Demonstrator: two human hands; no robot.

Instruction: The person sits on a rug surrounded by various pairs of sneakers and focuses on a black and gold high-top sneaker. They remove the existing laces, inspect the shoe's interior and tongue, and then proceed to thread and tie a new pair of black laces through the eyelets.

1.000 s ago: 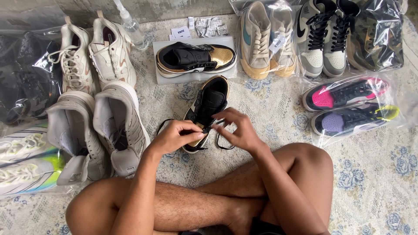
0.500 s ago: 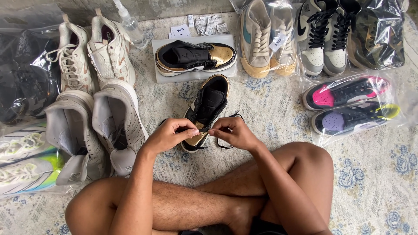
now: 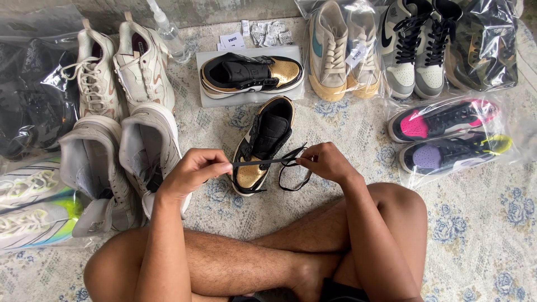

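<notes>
Both hands, left (image 3: 193, 170) and right (image 3: 325, 162), pinch black lace (image 3: 263, 162) taut.

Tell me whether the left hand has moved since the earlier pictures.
Yes. The left hand has drawn leftward, away from the black-and-gold shoe toward the grey shoe, pulling the black lace taut.

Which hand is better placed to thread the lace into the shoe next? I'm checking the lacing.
Probably the left hand: it pinches the lace end right beside the shoe toe eyelets, while the right hand holds the looped slack farther off.
</notes>
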